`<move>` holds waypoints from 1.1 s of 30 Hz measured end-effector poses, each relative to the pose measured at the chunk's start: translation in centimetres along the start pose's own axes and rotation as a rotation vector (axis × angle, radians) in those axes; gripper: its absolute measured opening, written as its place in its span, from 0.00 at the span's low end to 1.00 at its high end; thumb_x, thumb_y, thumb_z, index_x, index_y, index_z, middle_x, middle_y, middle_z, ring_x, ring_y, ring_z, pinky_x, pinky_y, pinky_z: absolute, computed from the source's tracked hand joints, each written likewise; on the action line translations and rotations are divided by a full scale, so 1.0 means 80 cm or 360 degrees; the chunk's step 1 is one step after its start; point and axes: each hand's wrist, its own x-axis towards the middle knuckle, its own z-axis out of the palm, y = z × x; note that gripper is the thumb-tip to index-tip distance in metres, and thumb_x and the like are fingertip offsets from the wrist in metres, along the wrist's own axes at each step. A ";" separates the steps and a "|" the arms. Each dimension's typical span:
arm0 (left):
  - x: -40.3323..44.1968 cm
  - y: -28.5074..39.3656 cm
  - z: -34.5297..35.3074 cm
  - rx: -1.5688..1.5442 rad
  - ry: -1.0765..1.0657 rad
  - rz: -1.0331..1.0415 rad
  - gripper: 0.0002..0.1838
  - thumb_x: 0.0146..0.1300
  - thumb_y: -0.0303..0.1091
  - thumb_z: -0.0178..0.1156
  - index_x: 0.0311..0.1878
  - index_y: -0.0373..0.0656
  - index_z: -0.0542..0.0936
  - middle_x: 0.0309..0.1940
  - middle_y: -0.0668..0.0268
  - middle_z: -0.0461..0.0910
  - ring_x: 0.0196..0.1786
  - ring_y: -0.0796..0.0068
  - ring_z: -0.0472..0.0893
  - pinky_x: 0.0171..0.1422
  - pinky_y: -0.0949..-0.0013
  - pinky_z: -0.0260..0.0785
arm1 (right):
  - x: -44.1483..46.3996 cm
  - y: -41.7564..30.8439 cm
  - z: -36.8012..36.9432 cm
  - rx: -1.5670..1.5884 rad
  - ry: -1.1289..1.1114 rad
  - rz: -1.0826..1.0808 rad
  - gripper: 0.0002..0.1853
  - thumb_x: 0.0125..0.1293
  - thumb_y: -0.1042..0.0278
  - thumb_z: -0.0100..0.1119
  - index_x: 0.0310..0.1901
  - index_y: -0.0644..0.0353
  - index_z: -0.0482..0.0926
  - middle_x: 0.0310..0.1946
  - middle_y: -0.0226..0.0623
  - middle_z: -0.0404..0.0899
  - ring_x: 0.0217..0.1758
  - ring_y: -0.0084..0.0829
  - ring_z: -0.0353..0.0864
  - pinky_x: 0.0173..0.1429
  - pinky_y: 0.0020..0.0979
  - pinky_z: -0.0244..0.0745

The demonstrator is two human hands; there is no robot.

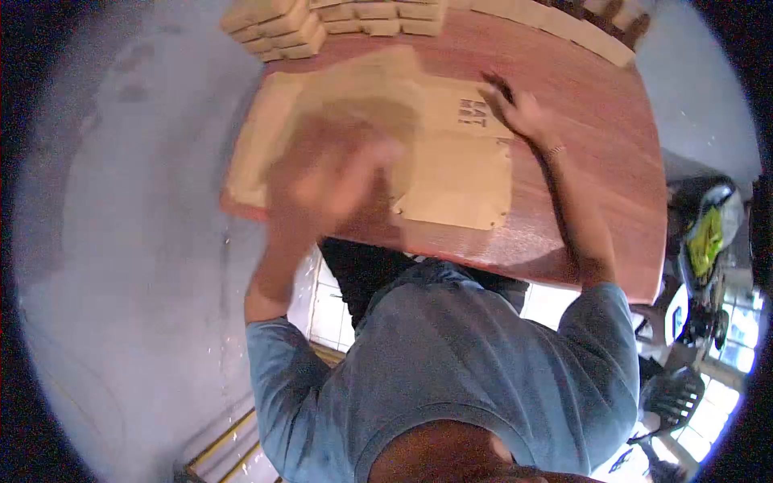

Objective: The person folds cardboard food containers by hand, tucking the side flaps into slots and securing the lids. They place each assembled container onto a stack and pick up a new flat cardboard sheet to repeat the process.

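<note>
Flat brown cardboard box blanks lie on the reddish wooden table in front of me. One cardboard blank (459, 181) has dark printed letters near its far right corner. My right hand (527, 117) rests at that corner, fingers stretched out and apart, holding nothing I can see. My left hand (334, 173) is raised over the left part of the cardboard and smeared by motion. Beyond it, a blurred brown cardboard sheet (362, 76) is tilted over the others. Whether my left fingers grip that sheet cannot be made out.
Stacks of folded brown boxes (374, 18) stand along the table's far left edge. A row of more boxes (555, 28) lines the far right edge. The table (600, 185) ends close to my body. A dark chair (675, 394) stands to the right, and a grey wall (145, 201) lies left.
</note>
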 end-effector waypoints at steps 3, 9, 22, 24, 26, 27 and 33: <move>-0.005 0.089 0.077 -0.0484 -0.0160 0.0311 0.12 0.57 0.44 0.64 0.40 0.48 0.82 0.43 0.68 0.81 0.51 0.69 0.80 0.52 0.66 0.76 | 0.050 0.088 0.039 0.1063 0.0291 -0.0076 0.31 0.73 0.39 0.44 0.66 0.53 0.73 0.60 0.49 0.77 0.63 0.51 0.76 0.68 0.45 0.68; -0.057 0.164 0.168 -0.0916 -0.0507 0.0127 0.15 0.58 0.47 0.63 0.43 0.49 0.83 0.50 0.68 0.81 0.57 0.67 0.78 0.61 0.60 0.73 | 0.005 0.018 -0.007 0.0349 -0.0025 -0.0047 0.32 0.71 0.39 0.49 0.65 0.56 0.74 0.61 0.48 0.77 0.65 0.42 0.75 0.71 0.36 0.65; -0.151 -0.032 0.058 -0.0387 -0.0378 -0.0834 0.30 0.52 0.44 0.73 0.56 0.39 0.79 0.61 0.56 0.76 0.68 0.50 0.71 0.71 0.47 0.62 | 0.015 0.036 0.022 -0.0485 -0.0051 -0.0478 0.40 0.57 0.36 0.66 0.64 0.59 0.75 0.68 0.45 0.69 0.76 0.45 0.59 0.78 0.46 0.54; -0.180 -0.065 0.039 -0.0221 -0.0587 -0.0907 0.33 0.50 0.46 0.74 0.58 0.41 0.79 0.63 0.57 0.74 0.70 0.50 0.69 0.72 0.44 0.60 | 0.011 0.026 0.017 -0.0550 -0.0030 -0.0508 0.40 0.57 0.37 0.66 0.64 0.59 0.75 0.69 0.43 0.69 0.77 0.44 0.59 0.78 0.46 0.54; -0.199 -0.076 0.035 -0.0066 -0.0797 -0.0980 0.36 0.48 0.48 0.75 0.60 0.42 0.78 0.66 0.59 0.73 0.72 0.51 0.67 0.73 0.42 0.58 | 0.015 0.029 0.020 -0.0620 -0.0012 -0.0528 0.40 0.58 0.37 0.66 0.65 0.59 0.74 0.69 0.42 0.69 0.77 0.43 0.59 0.78 0.46 0.54; -0.204 -0.079 0.036 -0.0122 -0.0839 -0.1021 0.38 0.46 0.49 0.76 0.61 0.44 0.78 0.68 0.61 0.71 0.73 0.51 0.65 0.73 0.39 0.55 | 0.016 0.032 0.020 -0.0604 -0.0004 -0.0543 0.39 0.59 0.37 0.65 0.65 0.58 0.74 0.69 0.40 0.69 0.77 0.43 0.59 0.79 0.45 0.53; -0.217 -0.086 0.039 -0.0164 -0.0930 -0.1069 0.39 0.44 0.52 0.76 0.62 0.49 0.79 0.70 0.65 0.69 0.75 0.55 0.63 0.75 0.35 0.49 | 0.013 0.024 0.019 -0.0592 -0.0037 -0.0474 0.37 0.62 0.38 0.62 0.65 0.58 0.74 0.71 0.38 0.67 0.77 0.43 0.58 0.79 0.46 0.53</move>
